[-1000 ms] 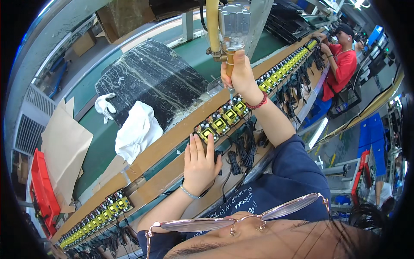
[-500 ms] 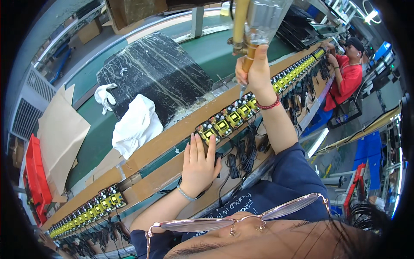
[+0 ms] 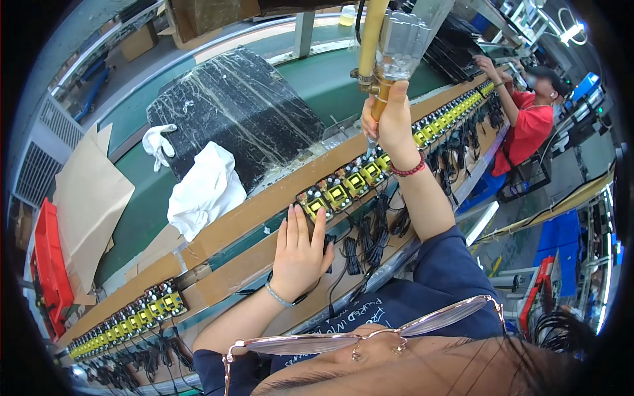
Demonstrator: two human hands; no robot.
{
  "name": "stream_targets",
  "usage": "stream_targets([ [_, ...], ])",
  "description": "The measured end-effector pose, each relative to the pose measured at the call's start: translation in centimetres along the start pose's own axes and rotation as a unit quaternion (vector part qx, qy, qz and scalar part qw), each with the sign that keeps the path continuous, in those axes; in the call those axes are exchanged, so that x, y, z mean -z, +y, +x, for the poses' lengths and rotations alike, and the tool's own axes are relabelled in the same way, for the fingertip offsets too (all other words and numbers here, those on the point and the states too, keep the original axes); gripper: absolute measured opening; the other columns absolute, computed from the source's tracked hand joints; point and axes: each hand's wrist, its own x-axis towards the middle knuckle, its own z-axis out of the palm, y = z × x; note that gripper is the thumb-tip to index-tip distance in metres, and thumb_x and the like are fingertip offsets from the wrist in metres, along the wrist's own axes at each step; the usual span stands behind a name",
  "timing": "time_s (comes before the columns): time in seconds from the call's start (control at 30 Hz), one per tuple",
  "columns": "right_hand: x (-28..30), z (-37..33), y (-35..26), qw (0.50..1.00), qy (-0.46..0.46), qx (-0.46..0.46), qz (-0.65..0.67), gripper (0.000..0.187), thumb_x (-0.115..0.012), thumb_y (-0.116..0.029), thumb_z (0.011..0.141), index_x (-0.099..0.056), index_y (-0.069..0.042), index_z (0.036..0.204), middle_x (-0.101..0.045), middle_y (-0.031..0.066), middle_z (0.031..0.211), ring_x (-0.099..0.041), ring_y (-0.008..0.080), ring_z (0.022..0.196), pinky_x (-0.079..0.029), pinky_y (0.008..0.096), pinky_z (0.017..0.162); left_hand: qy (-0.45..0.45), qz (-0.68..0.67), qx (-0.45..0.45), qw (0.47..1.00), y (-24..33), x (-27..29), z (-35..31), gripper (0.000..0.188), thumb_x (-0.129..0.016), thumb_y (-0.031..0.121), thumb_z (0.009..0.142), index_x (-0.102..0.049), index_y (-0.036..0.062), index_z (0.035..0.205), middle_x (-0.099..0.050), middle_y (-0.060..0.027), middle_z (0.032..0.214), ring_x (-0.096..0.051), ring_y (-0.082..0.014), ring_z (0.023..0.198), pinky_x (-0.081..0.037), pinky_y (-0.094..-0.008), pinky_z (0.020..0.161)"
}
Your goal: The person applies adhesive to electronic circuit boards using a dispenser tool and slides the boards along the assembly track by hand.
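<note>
A long row of small circuit boards (image 3: 337,193) with yellow transformers runs along a brown board strip. My left hand (image 3: 299,254) lies with fingers stretched, their tips touching the near end board of this row. Above the row, my right hand (image 3: 391,125) is wrapped round the amber handle of a glue dispenser (image 3: 383,99) with a clear bottle and a thin nozzle. The nozzle points down at the boards, and its tip is close to them; whether it touches I cannot tell. Bundled black cables (image 3: 373,237) hang from the boards on my side.
Beyond the strip, a black glue-streaked mat (image 3: 231,105) lies on a green belt (image 3: 290,76), with a white cloth (image 3: 208,191) and a white glove (image 3: 158,145). Another row of boards (image 3: 129,323) sits at left. A person in red (image 3: 528,125) works at the far right.
The dispenser in my right hand has come down slightly, its nozzle nearer the boards. My left hand keeps its place on the end board. The person in red has raised an arm.
</note>
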Motion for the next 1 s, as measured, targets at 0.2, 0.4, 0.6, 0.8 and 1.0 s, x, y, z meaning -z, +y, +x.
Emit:
stream_targets([
  [0.2, -0.4, -0.3, -0.6, 0.999, -0.031, 0.009, -0.004, 0.077, -0.026, -0.073, 0.084, -0.051, -0.001, 0.084, -0.038, -0.0001, 0.042, -0.037, 0.0081, 0.033, -0.031, 0.0224, 0.033, 0.005, -0.011, 0.004, 1.0, -0.1, 0.1, -0.3, 0.069, -0.062, 0.032, 0.076, -0.041, 0.0014, 0.134, -0.046, -0.0337, 0.123, -0.048, -0.0409, 0.116, -0.039, -0.0456, 0.097],
  [0.4, -1.8, -0.6, -2.4, 0.999, -0.042, -0.004, 0.012, 0.097, -0.017, -0.085, 0.073, -0.051, 0.001, 0.102, -0.032, -0.0019, 0.042, -0.028, 0.0091, 0.032, -0.027, 0.0246, 0.034, 0.005, -0.032, 0.005, 0.999, -0.4, 0.0, -0.7, 0.069, -0.061, 0.032, 0.078, -0.039, 0.0024, 0.136, -0.047, -0.0341, 0.122, -0.047, -0.042, 0.116, -0.038, -0.046, 0.097],
  [0.6, -5.6, -2.2, -2.0, 0.997, -0.048, 0.007, 0.056, 0.097, -0.015, -0.087, 0.069, -0.048, 0.0, 0.096, -0.031, -0.0015, 0.041, -0.028, 0.0103, 0.032, -0.028, 0.0248, 0.035, 0.009, -0.034, 0.009, 0.999, -0.8, 0.0, -0.8, 0.069, -0.061, 0.033, 0.077, -0.039, 0.0038, 0.136, -0.047, -0.0343, 0.122, -0.046, -0.0421, 0.118, -0.037, -0.0458, 0.099],
  [0.8, -5.7, -2.5, -1.1, 0.999, -0.051, -0.008, 0.007, 0.096, -0.014, -0.086, 0.07, -0.048, 0.0, 0.096, -0.032, -0.0012, 0.041, -0.029, 0.0104, 0.032, -0.028, 0.0251, 0.034, 0.012, -0.034, 0.005, 0.999, -0.8, -0.1, -0.8, 0.069, -0.061, 0.034, 0.078, -0.04, 0.0042, 0.135, -0.048, -0.0343, 0.121, -0.047, -0.0419, 0.117, -0.036, -0.0458, 0.1],
  [1.0, -5.6, -2.2, -1.1, 0.997, -0.069, -0.015, 0.035, 0.096, -0.015, -0.086, 0.071, -0.048, 0.0, 0.098, -0.032, -0.0013, 0.041, -0.03, 0.0103, 0.032, -0.027, 0.0251, 0.034, 0.011, -0.03, 0.003, 0.999, -1.0, -0.3, -1.0, 0.069, -0.061, 0.034, 0.077, -0.04, 0.0043, 0.135, -0.048, -0.0343, 0.121, -0.048, -0.0417, 0.116, -0.036, -0.0458, 0.1],
])
